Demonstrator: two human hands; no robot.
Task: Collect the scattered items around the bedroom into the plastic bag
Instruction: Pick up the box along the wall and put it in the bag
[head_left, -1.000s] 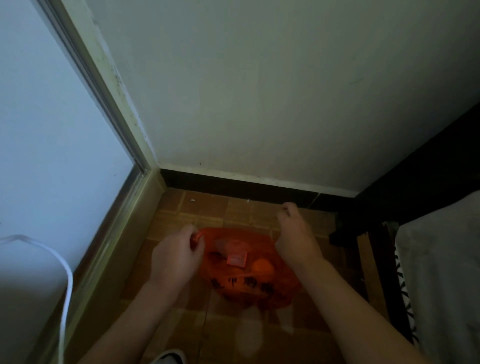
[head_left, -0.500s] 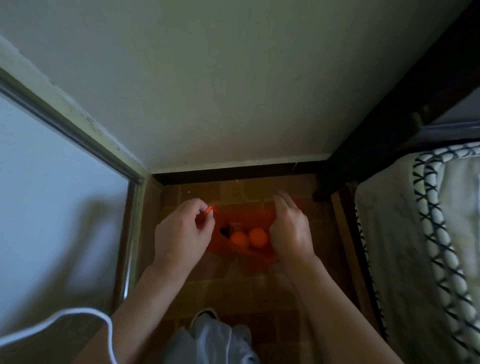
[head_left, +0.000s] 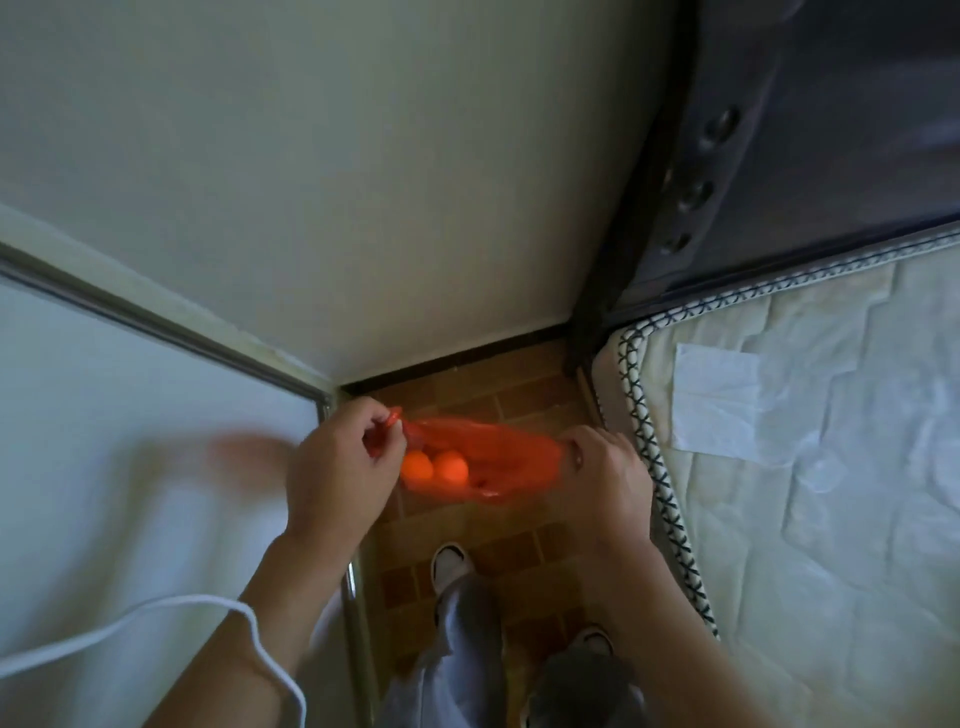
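Note:
An orange plastic bag (head_left: 511, 457) hangs stretched between my two hands above the brown tiled floor. My left hand (head_left: 340, 467) pinches the bag's left handle, its fingers curled round the twisted plastic. My right hand (head_left: 605, 478) grips the bag's right edge. Two orange balls (head_left: 434, 466) show inside the bag's open mouth, close to my left hand. Whatever else is in the bag is hidden by its folds.
A bare quilted mattress (head_left: 831, 493) with a white sheet of paper (head_left: 714, 397) fills the right side, against a dark headboard (head_left: 727, 156). A sliding glass door (head_left: 130, 441) stands on the left. My legs and shoes (head_left: 451, 564) stand on the narrow floor strip (head_left: 519, 384). A white cord (head_left: 156, 613) crosses my left forearm.
The bag has come up off the floor and now hangs between my hands. My right hand, open beside it before, has taken hold of its right edge. The view has swung toward the bed.

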